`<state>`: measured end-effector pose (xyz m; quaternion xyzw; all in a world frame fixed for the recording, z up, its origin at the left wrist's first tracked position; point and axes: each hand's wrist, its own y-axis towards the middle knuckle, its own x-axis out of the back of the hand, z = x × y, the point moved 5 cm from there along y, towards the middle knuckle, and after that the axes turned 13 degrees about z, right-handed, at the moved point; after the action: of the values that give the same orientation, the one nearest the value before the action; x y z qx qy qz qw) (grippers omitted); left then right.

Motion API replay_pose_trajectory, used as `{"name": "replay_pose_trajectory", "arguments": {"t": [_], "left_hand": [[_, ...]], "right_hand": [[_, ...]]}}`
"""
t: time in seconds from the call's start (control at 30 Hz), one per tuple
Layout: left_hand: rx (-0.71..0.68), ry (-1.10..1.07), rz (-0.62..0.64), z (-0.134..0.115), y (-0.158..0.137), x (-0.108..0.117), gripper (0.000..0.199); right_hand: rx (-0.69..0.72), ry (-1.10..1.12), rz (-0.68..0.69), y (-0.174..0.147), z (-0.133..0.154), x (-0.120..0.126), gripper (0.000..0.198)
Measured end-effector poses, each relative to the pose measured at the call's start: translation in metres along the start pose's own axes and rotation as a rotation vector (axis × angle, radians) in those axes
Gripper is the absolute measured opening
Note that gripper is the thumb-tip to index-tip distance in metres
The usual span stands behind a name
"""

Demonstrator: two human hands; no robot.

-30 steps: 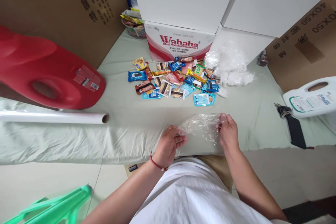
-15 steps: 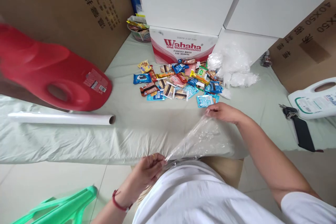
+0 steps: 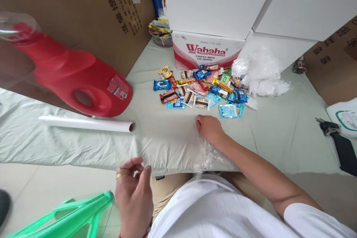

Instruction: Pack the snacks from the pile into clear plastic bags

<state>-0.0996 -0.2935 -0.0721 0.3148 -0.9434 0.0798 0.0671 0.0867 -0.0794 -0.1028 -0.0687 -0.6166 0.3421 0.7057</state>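
Note:
A sheet of clear plastic film (image 3: 170, 145) spreads over the front of the cloth-covered table between my hands. My right hand (image 3: 209, 128) pinches it at its right side, where the film bunches into wrinkles below the wrist. Just past the table's front edge, my left hand (image 3: 135, 189) has its thumb and forefinger curled together at the film's near left corner; the see-through edge there is hard to make out. Beyond my right hand lies a pile of small wrapped snacks (image 3: 195, 85), with a light-blue packet (image 3: 228, 111) closest to it.
A white film roll (image 3: 86, 123) and a red jug (image 3: 83, 78) lie to the left. Crumpled clear plastic (image 3: 259, 72) sits by the Wahaba-style printed carton (image 3: 206, 50). Keys (image 3: 327, 126), a black phone-like object (image 3: 346, 152) and a white bottle (image 3: 346, 117) are at right. A green stool (image 3: 69, 215) stands below.
My right hand has moved left with the film, away from the light-blue packet. My left hand has moved left and turned, and the film now lies more spread out. The view has shifted slightly.

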Motion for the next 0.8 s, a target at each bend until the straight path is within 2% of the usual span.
{"name": "replay_pose_trajectory", "arguments": {"t": [0.03, 0.07, 0.13, 0.2, 0.23, 0.3, 0.37, 0.43, 0.53, 0.6, 0.7, 0.77, 0.8], "left_hand": [[-0.139, 0.004, 0.021, -0.024, -0.003, -0.010, 0.013], [-0.264, 0.038, 0.162, -0.046, -0.007, -0.028, 0.005], [-0.501, 0.061, 0.582, -0.080, -0.021, -0.072, 0.020], [-0.606, 0.066, 0.780, -0.092, -0.030, -0.103, 0.026], [-0.617, 0.061, 0.791, -0.091, -0.029, -0.112, 0.026], [-0.526, 0.038, 0.701, -0.077, -0.017, -0.121, 0.021], [-0.308, -0.006, 0.563, -0.053, 0.001, -0.120, 0.012], [-0.072, -0.056, 0.498, -0.029, 0.011, -0.118, 0.009], [0.144, -0.121, 0.574, -0.013, 0.006, -0.125, 0.034], [0.188, -0.106, 0.628, -0.013, -0.007, -0.134, 0.050], [0.246, -0.045, 0.632, -0.012, -0.024, -0.146, 0.069], [0.332, -0.089, 0.637, -0.006, -0.031, -0.150, 0.071], [0.385, -0.145, 0.653, -0.001, -0.032, -0.151, 0.066]], "right_hand": [[-0.001, -0.031, -0.005, 0.000, 0.003, 0.001, 0.033], [0.002, -0.045, -0.010, 0.000, 0.006, 0.002, 0.032], [0.010, -0.055, -0.023, 0.000, 0.009, 0.005, 0.032], [0.002, -0.051, -0.041, -0.001, 0.009, 0.009, 0.031], [-0.010, -0.045, -0.049, -0.002, 0.008, 0.010, 0.031], [-0.039, -0.031, -0.064, -0.004, 0.003, 0.012, 0.030], [-0.064, -0.036, -0.082, -0.007, -0.004, 0.013, 0.029], [-0.079, -0.071, -0.109, -0.009, -0.009, 0.014, 0.028], [-0.098, -0.144, -0.141, -0.011, -0.009, 0.015, 0.028], [-0.100, -0.179, -0.164, -0.011, -0.006, 0.017, 0.031], [-0.086, -0.190, -0.187, -0.011, 0.001, 0.018, 0.031], [-0.079, -0.170, -0.185, -0.010, 0.002, 0.018, 0.031], [-0.076, -0.152, -0.183, -0.010, 0.001, 0.017, 0.031]]}}
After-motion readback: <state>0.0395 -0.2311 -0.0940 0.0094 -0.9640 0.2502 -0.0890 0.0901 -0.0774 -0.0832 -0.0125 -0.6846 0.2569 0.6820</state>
